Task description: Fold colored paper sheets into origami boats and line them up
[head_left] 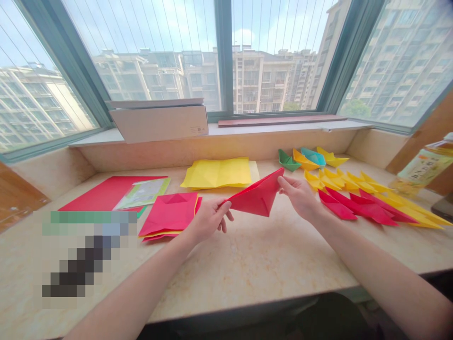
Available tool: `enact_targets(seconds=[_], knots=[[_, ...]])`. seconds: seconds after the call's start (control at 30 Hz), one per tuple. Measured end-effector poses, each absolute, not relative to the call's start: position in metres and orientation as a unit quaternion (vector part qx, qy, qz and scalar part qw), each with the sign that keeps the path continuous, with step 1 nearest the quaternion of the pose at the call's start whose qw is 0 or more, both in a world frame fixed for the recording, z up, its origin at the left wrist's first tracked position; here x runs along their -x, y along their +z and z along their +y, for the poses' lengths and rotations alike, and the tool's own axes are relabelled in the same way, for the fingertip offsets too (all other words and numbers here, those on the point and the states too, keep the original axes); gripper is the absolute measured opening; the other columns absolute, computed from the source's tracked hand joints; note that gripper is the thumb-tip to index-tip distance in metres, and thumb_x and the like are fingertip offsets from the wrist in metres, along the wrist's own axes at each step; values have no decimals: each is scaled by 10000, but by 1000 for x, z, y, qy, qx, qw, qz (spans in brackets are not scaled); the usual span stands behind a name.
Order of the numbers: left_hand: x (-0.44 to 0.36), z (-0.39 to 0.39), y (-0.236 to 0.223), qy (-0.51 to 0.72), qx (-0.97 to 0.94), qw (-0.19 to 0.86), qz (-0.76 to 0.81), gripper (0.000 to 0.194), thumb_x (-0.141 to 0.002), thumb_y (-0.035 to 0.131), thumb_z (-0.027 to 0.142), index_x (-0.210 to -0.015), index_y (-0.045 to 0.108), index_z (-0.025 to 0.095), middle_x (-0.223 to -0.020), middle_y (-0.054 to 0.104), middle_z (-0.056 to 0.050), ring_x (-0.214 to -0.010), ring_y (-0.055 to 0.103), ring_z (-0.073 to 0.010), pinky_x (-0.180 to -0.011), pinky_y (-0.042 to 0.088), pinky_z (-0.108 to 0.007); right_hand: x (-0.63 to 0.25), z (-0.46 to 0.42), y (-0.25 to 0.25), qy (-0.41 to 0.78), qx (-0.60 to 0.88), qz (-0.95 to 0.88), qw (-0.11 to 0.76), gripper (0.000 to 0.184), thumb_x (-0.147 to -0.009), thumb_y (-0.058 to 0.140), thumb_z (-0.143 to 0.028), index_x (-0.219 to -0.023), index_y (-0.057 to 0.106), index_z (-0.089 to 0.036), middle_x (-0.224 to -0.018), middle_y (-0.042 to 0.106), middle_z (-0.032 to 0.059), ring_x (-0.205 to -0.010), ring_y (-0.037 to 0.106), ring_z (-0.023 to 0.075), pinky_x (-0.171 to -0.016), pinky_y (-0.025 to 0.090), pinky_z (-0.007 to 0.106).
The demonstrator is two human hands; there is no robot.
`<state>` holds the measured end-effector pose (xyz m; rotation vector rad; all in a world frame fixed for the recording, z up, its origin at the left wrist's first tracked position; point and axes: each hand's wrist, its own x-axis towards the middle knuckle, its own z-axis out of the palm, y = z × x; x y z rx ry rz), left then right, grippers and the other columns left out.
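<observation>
A folded red paper piece (257, 196), triangular in outline, hangs just above the stone counter (247, 259). My left hand (208, 218) pinches its left tip. Its upper right tip is held by my right hand (300, 196). To the left lies a stack of partly folded red sheets (170, 213) with a yellow edge showing beneath. Right of my right hand lie finished red paper boats (357, 208) and yellow paper boats (339, 178).
Creased yellow sheets (219, 172) lie behind the held piece. Green, orange, teal and yellow boats (311, 159) stand at the back right. A flat red sheet (102, 193) with a green-edged leaflet (143, 192), a cardboard box (159, 120) on the sill, and a bottle (424, 167) at far right.
</observation>
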<state>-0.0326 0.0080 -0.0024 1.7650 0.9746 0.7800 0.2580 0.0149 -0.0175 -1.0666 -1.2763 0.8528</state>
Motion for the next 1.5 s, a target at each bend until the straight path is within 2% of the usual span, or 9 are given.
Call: enact_targets(seconds=[0.2, 0.4, 0.67, 0.8, 0.9, 1.03, 1.13, 1.37, 1.5], knots=[[34, 10, -5, 327, -713, 491, 378, 336, -916, 539, 436, -906, 646, 117, -720, 704, -48, -437, 602, -90, -399, 391, -170, -262, 14, -13, 390, 452, -586, 547, 424, -863, 599, -564, -1071, 749, -227, -944, 733, 62, -806, 591, 194, -723, 455, 324], [31, 8, -10, 307, -728, 483, 377, 347, -914, 549, 404, -1062, 666, 113, -776, 731, -74, -460, 612, -102, -414, 412, -188, -252, 5, -9, 357, 444, -664, 484, 428, -888, 556, -568, -1031, 767, -225, -926, 742, 59, -844, 615, 227, -780, 478, 367], [26, 1, -7, 302, -727, 509, 348, 340, -886, 598, 384, -1109, 653, 133, -867, 724, -77, -513, 621, -105, -428, 432, -187, -231, -10, -3, 378, 383, -654, 532, 319, -883, 630, -466, -1085, 741, -246, -1053, 729, 66, -979, 645, 259, -878, 496, 404], [21, -3, -6, 317, -714, 527, 336, 403, -876, 624, 404, -1182, 615, 142, -775, 686, -41, -581, 647, -139, -464, 483, -205, -222, -17, -5, 282, 408, -653, 573, 286, -861, 668, -440, -1063, 734, -248, -1030, 718, 80, -889, 652, 244, -818, 526, 408], [19, -6, -4, 327, -702, 544, 323, 452, -867, 645, 381, -1246, 576, 144, -798, 679, -52, -688, 678, -176, -507, 523, -223, -215, -23, -6, 191, 391, -699, 567, 219, -898, 637, -368, -1076, 733, -284, -1047, 693, 73, -936, 638, 239, -829, 528, 408], [15, -13, 3, 332, -689, 572, 296, 488, -839, 685, 345, -1273, 558, 160, -987, 694, -111, -864, 694, -232, -558, 556, -248, -208, -27, -10, 85, 354, -783, 504, 298, -948, 557, -256, -1201, 678, -360, -1160, 645, 65, -1082, 589, 247, -922, 499, 448], [11, -18, 6, 333, -672, 600, 279, 512, -824, 708, 346, -1277, 544, 173, -1080, 681, -128, -931, 692, -254, -584, 563, -259, -204, -29, -14, 18, 359, -828, 430, 386, -942, 541, -206, -1294, 613, -348, -1280, 590, 80, -1176, 541, 271, -983, 457, 490], [9, -16, -1, 366, -615, 622, 319, 372, -897, 609, 448, -1072, 627, 120, -923, 717, -113, -764, 691, -187, -608, 529, -251, -194, -34, -19, -30, 326, -877, 351, 426, -918, 551, -178, -1316, 587, -325, -1440, 485, 76, -1318, 431, 288, -1071, 376, 517], [12, -10, -3, 398, -586, 633, 312, 373, -905, 607, 435, -1122, 611, 131, -950, 720, -104, -747, 693, -175, -655, 520, -266, -194, -29, -18, -4, 349, -844, 408, 469, -940, 521, -199, -1383, 511, -351, -1476, 447, 66, -1355, 400, 288, -1092, 362, 532]])
